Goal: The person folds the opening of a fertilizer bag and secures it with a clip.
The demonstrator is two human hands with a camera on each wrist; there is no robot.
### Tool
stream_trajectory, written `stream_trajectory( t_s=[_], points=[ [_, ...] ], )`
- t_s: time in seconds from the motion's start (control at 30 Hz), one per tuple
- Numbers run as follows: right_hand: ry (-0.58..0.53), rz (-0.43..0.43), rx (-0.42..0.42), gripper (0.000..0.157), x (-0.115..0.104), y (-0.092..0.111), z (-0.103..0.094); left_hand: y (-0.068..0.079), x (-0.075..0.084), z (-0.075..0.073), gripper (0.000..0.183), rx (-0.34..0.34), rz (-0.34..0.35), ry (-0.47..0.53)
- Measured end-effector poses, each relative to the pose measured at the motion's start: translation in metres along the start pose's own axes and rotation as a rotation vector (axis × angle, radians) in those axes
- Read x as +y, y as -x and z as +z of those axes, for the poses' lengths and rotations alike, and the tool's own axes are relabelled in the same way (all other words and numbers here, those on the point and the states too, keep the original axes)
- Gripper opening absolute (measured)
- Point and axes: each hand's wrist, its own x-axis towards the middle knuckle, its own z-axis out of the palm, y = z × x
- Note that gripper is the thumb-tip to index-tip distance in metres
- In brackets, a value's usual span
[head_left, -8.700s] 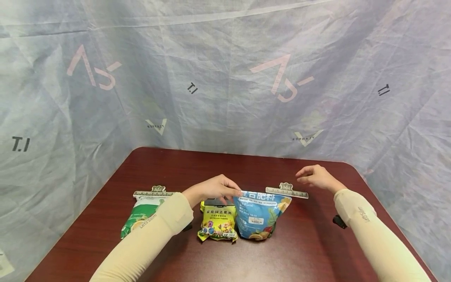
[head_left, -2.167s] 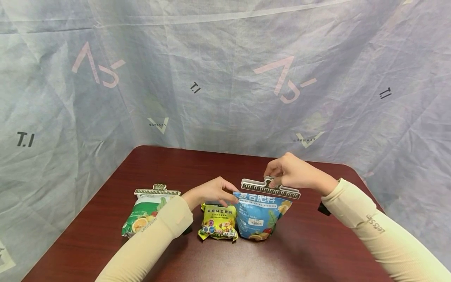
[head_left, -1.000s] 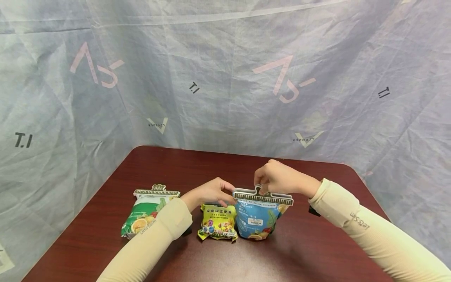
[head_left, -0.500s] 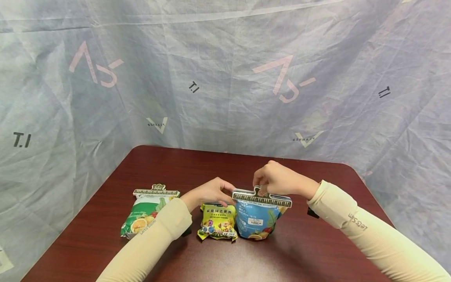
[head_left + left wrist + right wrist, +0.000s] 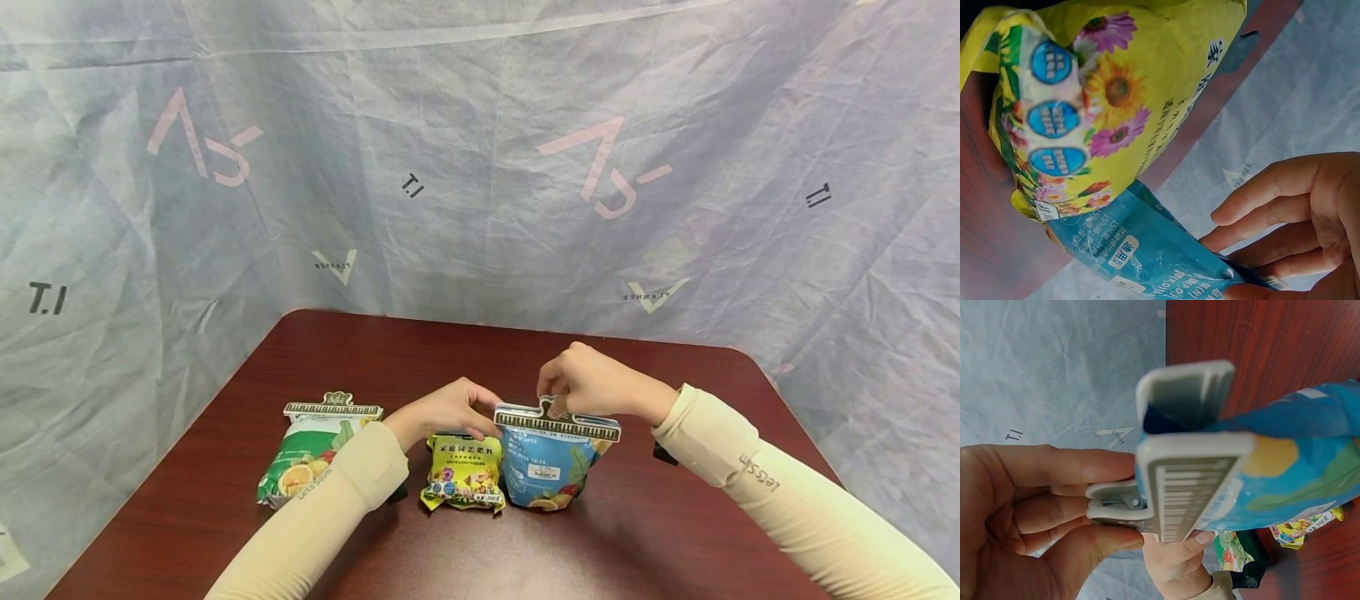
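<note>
A blue fertilizer bag [image 5: 543,467] stands on the table with its top edge up. My right hand [image 5: 588,382] pinches the handle of a wide bag clip [image 5: 558,423], its front decorated with piano keys, over that top edge. In the right wrist view the jaws of the clip [image 5: 1188,481] stand spread, with the bag's top between them. At the bag's upper left corner, my left hand [image 5: 448,408] holds the edge, thumb in front and fingers behind in the left wrist view. A yellow fertilizer bag [image 5: 465,475] sits below that hand, close beside the blue one.
At the left, a green and white bag [image 5: 300,467] wears a similar bag clip [image 5: 333,408] on its top; my left sleeve [image 5: 330,500] covers part of it. The dark red table [image 5: 675,533] ends at a grey cloth backdrop [image 5: 480,208].
My right hand has picked up the bag clip from behind the blue bag and brought it left and down over the bag's top. In the last half second almost nothing has moved.
</note>
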Motion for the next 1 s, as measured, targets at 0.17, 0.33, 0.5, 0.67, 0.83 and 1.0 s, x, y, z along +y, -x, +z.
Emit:
stream_trajectory(
  t_s=[0.17, 0.33, 0.5, 0.67, 0.83, 1.0],
  points=[
    [0.008, 0.016, 0.006, 0.020, -0.0013, 0.0003, 0.0007, 0.0006, 0.0001, 0.0003, 0.027, -0.003, 0.001, 0.009],
    [0.012, 0.038, 0.003, 0.020, -0.0021, 0.0004, 0.0005, 0.0018, 0.0015, 0.0008, 0.026, -0.002, -0.009, 0.011],
    [0.033, 0.064, 0.006, 0.019, -0.0037, 0.0003, -0.0002, 0.0023, 0.0016, 0.0008, 0.025, 0.010, -0.027, 0.009],
    [0.034, 0.066, 0.003, 0.018, -0.0046, 0.0004, -0.0004, 0.0027, 0.0019, 0.0004, 0.026, 0.009, -0.032, 0.005],
    [0.052, 0.056, 0.005, 0.018, -0.0031, -0.0005, -0.0005, 0.0030, 0.0030, -0.0002, 0.028, 0.013, -0.027, -0.004],
    [0.054, 0.051, 0.003, 0.018, -0.0021, -0.0015, -0.0005, 0.0035, 0.0038, -0.0001, 0.031, 0.015, -0.025, -0.013]
  ],
)
